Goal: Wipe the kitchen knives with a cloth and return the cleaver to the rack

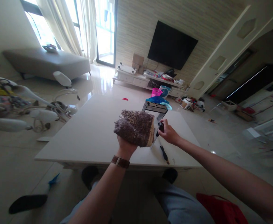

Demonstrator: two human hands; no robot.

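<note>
A folded, shaggy brown cloth (136, 127) is held up above the white table, tan along its right edge. My left hand (126, 147) grips it from below, its fingers hidden beneath the cloth. My right hand (169, 133) is closed around a black-handled tool (160, 128) at the cloth's right side; a thin pale part runs down from the handle, its kind unclear. Below that hand, a second black-handled tool (164, 153) lies on the table. Just behind the cloth stands a grey metal frame or housing (155, 106).
The white table (85, 133) spans the middle, with a small red piece (124, 99) near its far edge. Blue and pink baskets (156, 92) are beyond it. A fallen white lamp fixture (40, 115) lies left. A red bag (220, 208) rests on the floor at lower right.
</note>
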